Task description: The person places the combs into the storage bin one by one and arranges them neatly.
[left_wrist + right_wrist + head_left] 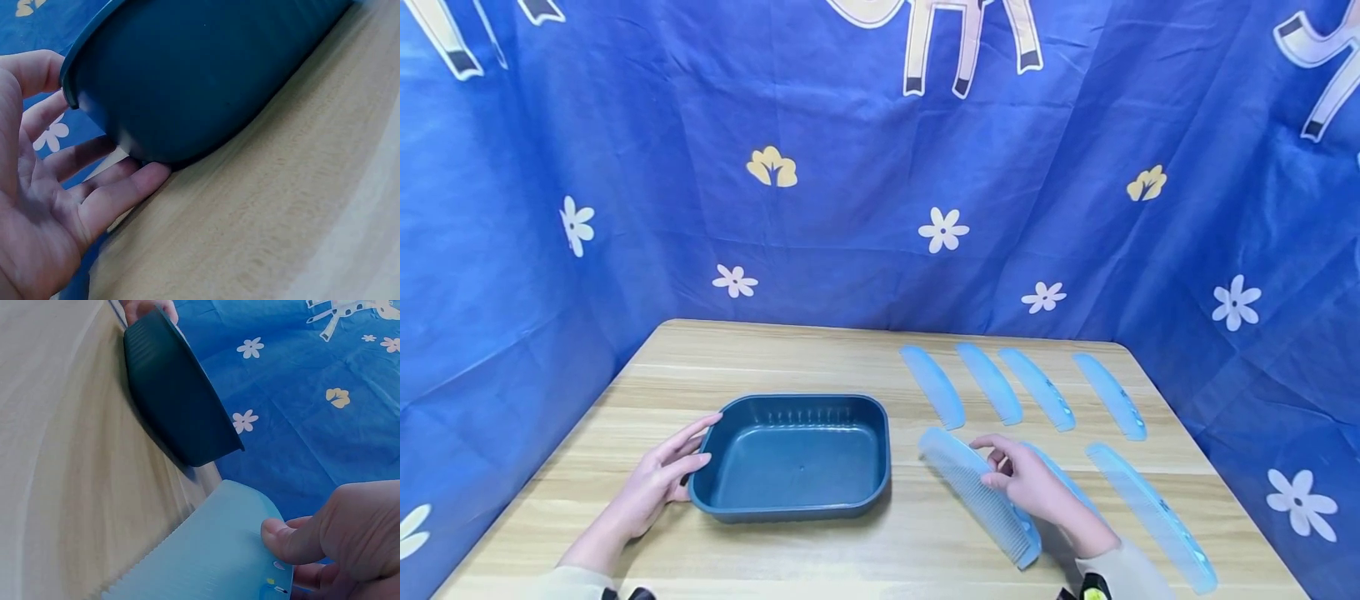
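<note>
Your left hand (658,483) lies with straight, relaxed fingers against the left end of the dark blue tray (790,500), which sits flat on the wooden table (715,358); it grasps nothing, so a sideways knock could, I judge, slide the tray off line, since only fingertips brace it. To the right, your right hand (1026,483) pinches the large pale-blue comb (981,492) by its spine, teeth toward the tray, the comb tipped up on edge just right of the tray; the pinch sits near one end, so the long free end may swing or slip out; it could also catch the tray's rim. A second comb (1060,479) lies partly under that hand and might be dragged along; another long one (1150,517) lies further right, and four smaller combs (992,383) sit in a row behind.

The left wrist view shows what the head view cannot: the fingers (119,194) tucked at the tray's (206,75) lower curve, touching the wall rather than curling round the rim. The right wrist view shows the thumb (287,540) pressed flat on the comb's (212,550) face; the other fingers are hidden behind it.
</note>
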Action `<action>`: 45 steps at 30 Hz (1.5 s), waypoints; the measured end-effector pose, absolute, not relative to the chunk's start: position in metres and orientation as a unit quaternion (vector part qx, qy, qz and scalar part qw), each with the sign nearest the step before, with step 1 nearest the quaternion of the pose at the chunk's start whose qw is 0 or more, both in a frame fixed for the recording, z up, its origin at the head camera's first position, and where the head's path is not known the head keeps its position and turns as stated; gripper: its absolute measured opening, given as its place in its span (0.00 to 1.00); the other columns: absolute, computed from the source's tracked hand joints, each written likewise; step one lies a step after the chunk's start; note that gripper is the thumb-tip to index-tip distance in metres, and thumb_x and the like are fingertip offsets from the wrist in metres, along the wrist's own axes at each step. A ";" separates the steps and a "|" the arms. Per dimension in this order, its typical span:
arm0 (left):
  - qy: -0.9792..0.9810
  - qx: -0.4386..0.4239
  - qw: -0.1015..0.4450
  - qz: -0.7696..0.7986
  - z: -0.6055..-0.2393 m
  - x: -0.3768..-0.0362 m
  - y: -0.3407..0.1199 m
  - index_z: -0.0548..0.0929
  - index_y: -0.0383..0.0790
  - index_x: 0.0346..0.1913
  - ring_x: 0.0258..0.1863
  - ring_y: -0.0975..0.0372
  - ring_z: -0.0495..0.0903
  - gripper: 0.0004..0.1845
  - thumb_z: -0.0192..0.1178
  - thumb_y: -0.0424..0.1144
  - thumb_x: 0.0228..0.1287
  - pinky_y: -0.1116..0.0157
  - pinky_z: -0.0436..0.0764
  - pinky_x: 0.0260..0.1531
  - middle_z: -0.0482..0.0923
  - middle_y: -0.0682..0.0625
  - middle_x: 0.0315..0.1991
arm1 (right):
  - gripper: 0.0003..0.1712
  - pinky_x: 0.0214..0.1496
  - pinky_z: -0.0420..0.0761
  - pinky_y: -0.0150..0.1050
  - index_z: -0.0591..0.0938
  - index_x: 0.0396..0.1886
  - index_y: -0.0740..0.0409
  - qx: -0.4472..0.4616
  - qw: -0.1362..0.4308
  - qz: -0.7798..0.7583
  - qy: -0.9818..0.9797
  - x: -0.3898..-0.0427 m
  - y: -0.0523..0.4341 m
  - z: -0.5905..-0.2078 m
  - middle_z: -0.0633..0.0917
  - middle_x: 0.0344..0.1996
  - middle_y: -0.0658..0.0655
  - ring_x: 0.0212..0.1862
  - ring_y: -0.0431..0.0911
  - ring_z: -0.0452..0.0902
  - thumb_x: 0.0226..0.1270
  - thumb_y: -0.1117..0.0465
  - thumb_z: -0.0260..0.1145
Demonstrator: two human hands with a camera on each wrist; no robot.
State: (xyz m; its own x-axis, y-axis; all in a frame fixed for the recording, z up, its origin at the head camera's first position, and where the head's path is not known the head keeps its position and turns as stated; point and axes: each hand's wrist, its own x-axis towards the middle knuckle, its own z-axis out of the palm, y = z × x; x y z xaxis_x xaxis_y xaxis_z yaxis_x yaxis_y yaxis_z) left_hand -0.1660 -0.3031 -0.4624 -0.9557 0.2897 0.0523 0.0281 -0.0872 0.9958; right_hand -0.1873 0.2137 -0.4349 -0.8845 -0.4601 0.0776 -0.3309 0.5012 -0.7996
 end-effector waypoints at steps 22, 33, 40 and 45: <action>0.688 0.104 0.091 0.713 -0.461 -0.166 -0.300 0.54 0.44 0.72 0.53 0.61 0.75 0.29 0.46 0.33 0.71 0.46 0.78 0.38 0.65 0.59 0.59 | 0.24 0.29 0.76 0.34 0.76 0.56 0.54 -0.237 -0.013 -0.462 0.854 -0.214 0.181 -0.405 0.75 0.30 0.53 0.28 0.44 0.72 0.59 0.71 0.65; 0.689 0.112 0.087 0.711 -0.464 -0.167 -0.302 0.53 0.43 0.72 0.53 0.61 0.74 0.29 0.45 0.33 0.71 0.46 0.78 0.37 0.62 0.58 0.60 | 0.24 0.28 0.76 0.34 0.77 0.55 0.57 -0.262 -0.063 -0.497 0.825 -0.224 0.152 -0.391 0.78 0.31 0.55 0.28 0.45 0.74 0.57 0.72 0.66; 0.689 0.115 0.079 0.712 -0.466 -0.167 -0.303 0.54 0.42 0.72 0.53 0.60 0.74 0.29 0.45 0.32 0.71 0.45 0.78 0.36 0.64 0.60 0.60 | 0.23 0.28 0.75 0.35 0.78 0.55 0.55 -0.260 -0.062 -0.501 0.823 -0.230 0.135 -0.387 0.78 0.31 0.55 0.29 0.46 0.74 0.58 0.70 0.67; 0.687 0.118 0.076 0.713 -0.466 -0.165 -0.303 0.53 0.42 0.72 0.53 0.61 0.74 0.29 0.45 0.32 0.71 0.45 0.78 0.35 0.63 0.59 0.59 | 0.23 0.28 0.75 0.34 0.77 0.55 0.61 -0.273 -0.054 -0.514 0.811 -0.227 0.119 -0.373 0.77 0.29 0.58 0.28 0.48 0.73 0.58 0.74 0.65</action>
